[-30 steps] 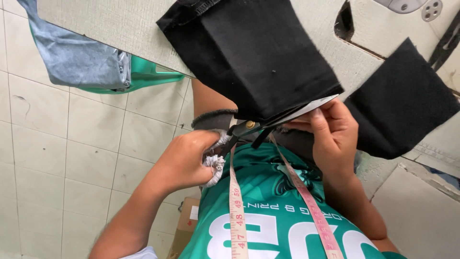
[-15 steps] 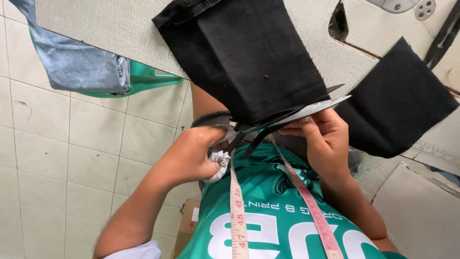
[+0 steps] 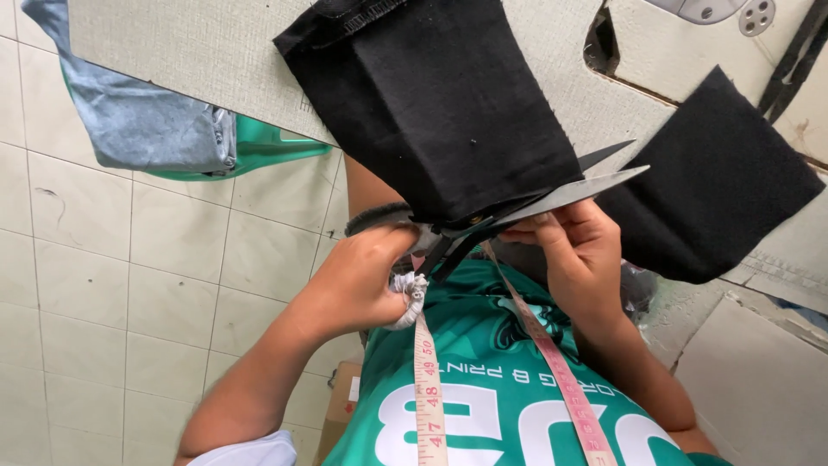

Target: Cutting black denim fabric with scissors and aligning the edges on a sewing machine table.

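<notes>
Scissors (image 3: 517,211) gripped by the left hand (image 3: 362,285) at cloth-wrapped handles, blades parted, black fabric (image 3: 448,103) overhanging the worktop (image 3: 172,60) edge pinched by the right hand (image 3: 578,259).

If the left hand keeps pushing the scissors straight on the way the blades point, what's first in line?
Probably the smaller black fabric piece on the table, just beyond the scissors tips; depth is unclear.

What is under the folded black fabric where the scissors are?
Under the folded black fabric lies the pale table top. The scissors stick out open at its lower edge, worked by the left hand. The fabric hides their pivot area and whatever else lies beneath.
</notes>
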